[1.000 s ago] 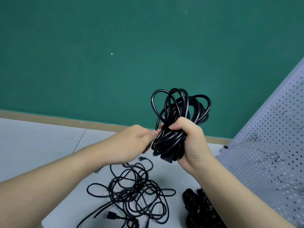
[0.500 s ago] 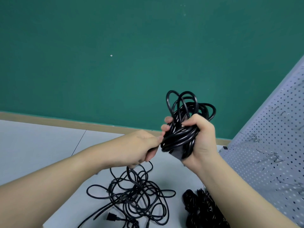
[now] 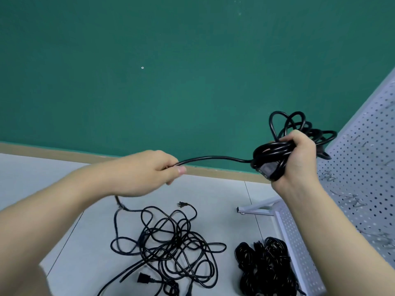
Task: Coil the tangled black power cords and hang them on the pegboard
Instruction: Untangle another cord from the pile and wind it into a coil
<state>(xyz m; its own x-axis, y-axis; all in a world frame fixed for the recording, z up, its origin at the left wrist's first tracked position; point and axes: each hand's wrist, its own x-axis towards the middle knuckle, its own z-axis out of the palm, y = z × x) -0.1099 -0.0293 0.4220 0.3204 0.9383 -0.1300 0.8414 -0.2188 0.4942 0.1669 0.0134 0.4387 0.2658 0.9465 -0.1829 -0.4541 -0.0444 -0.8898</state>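
My right hand [image 3: 299,159] grips a coiled black power cord [image 3: 275,150] held up in front of the green wall, its loops sticking out above my fist and a connector showing below it. A free length of that cord runs left to my left hand [image 3: 154,169], which pinches it between thumb and fingers. On the floor below lies a tangled pile of black cords [image 3: 171,244] with loose plugs. A second heap of black cords [image 3: 265,268] lies to its right. The white pegboard [image 3: 367,163] stands at the right with metal hooks on it.
The pegboard's white frame foot [image 3: 256,209] sticks out onto the grey floor beside the heap. A wooden baseboard [image 3: 64,153] runs along the foot of the green wall.
My hands have pulled apart: the right moved right with the coil, the left moved left, drawing out a stretch of cord between them.
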